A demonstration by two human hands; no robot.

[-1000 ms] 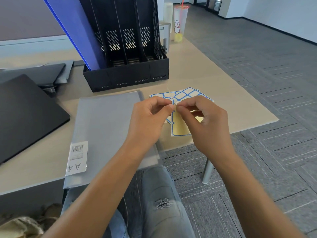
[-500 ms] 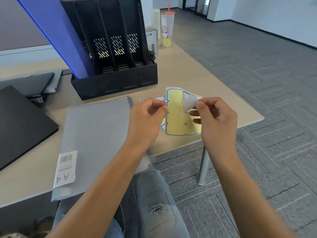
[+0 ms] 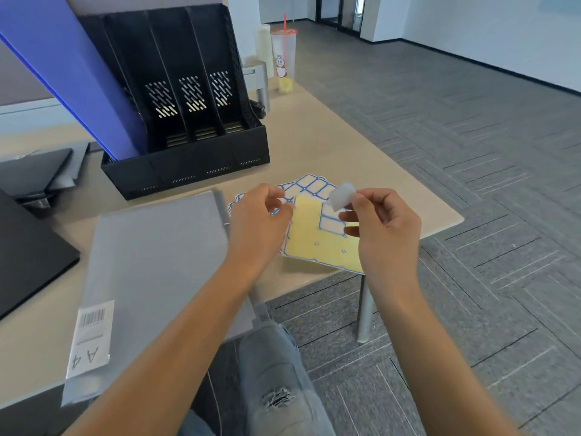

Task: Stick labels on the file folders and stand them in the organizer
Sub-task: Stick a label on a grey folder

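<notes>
On the beige, matte surface (image 3: 361, 146), set in a room with grey herringbone carpet tiles and white walls, a black plastic organizer (image 3: 185, 121) with perforated dividers stands at the back; a blue folder (image 3: 72, 77) leans in its leftmost slot. A grey translucent folder (image 3: 157, 262) with a barcode sticker marked A4 lies flat near the front edge, overhanging it slightly. Just right of it lie label sheets (image 3: 317, 234): yellow backing, blue-bordered rectangular labels. Right hand (image 3: 386, 234): thumb and forefinger pinch one small white peeled label (image 3: 341, 196), held above the sheets. Left hand (image 3: 261, 221): fingers curled at the top sheet's left edge; cannot tell whether they grip it. A clear cup (image 3: 284, 62) with red straw stands behind the organizer. A black laptop (image 3: 28, 250) lies far left.
</notes>
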